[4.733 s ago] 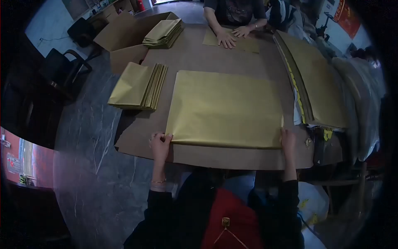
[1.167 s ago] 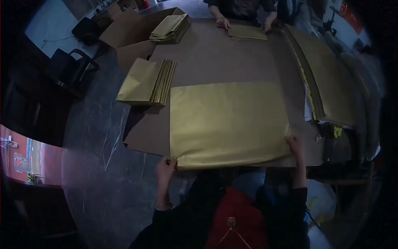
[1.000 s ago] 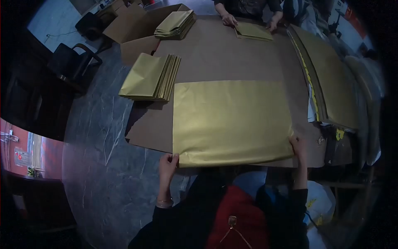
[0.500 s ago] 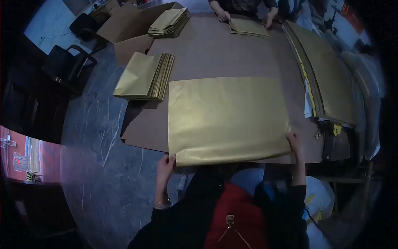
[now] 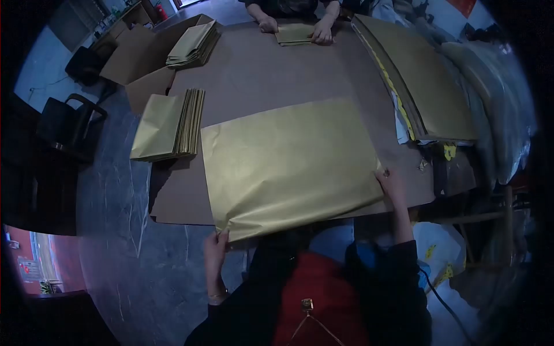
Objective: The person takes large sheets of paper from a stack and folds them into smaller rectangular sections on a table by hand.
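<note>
A large gold paper sheet lies on the brown-covered table, its near edge pulled over the table's front edge. Pinching its near left corner is my left hand, below the table edge. My right hand grips the sheet's right side near the lower corner, over the table. Creases run from the left corner across the paper. To the left stands a stack of folded gold paper; farther back is a second folded stack.
Across the table, a person's hands hold a small folded gold piece. A tall pile of large sheets lies on the right. An open cardboard box stands back left, near a black chair.
The sheet has turned slightly, its left corner drawn down towards me with my left hand. My right hand shows farther left and higher. The co-worker's piece looks smaller, and the view has shifted.
</note>
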Available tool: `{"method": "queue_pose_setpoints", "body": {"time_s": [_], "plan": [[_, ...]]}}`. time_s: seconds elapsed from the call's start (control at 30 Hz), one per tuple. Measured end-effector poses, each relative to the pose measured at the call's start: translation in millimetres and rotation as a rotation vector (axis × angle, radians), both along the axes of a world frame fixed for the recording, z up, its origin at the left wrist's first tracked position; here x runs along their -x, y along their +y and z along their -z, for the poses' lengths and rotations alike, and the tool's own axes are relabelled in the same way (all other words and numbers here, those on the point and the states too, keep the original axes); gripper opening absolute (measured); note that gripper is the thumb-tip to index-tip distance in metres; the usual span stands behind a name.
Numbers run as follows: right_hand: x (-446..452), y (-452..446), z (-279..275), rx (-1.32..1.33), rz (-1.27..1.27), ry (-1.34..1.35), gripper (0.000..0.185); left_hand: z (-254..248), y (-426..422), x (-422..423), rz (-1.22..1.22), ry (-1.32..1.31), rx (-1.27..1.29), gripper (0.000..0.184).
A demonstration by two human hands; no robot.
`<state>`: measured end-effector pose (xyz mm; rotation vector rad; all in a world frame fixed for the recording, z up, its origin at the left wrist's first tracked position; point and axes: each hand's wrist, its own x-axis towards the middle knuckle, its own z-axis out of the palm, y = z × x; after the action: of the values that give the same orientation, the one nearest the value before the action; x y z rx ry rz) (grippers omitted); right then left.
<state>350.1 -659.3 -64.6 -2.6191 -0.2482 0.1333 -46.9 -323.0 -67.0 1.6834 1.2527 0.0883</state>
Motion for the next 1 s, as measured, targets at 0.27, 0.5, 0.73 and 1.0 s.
{"method": "queue_pose_setpoints", "body": {"time_s": [0.27,0.5,0.73,1.0], "plan": [[11,9,-19,-0.026,0.023,0.077,0.042,-55,13,-61,-0.105,-0.155,-0.304,0.034],[9,2,7,0.012,0.044,-0.060,0.039,-29,20,-57,0.053,-0.056,-0.543,0.031],[17,8,-7,-0.073,0.054,-0.010,0.038,-32,13,-60,0.084,0.204,-0.731,0.034],[8,1,6,-0.002,0.101,0.054,0.036,-28,12,-61,0.089,0.235,-0.816,0.035]]}}
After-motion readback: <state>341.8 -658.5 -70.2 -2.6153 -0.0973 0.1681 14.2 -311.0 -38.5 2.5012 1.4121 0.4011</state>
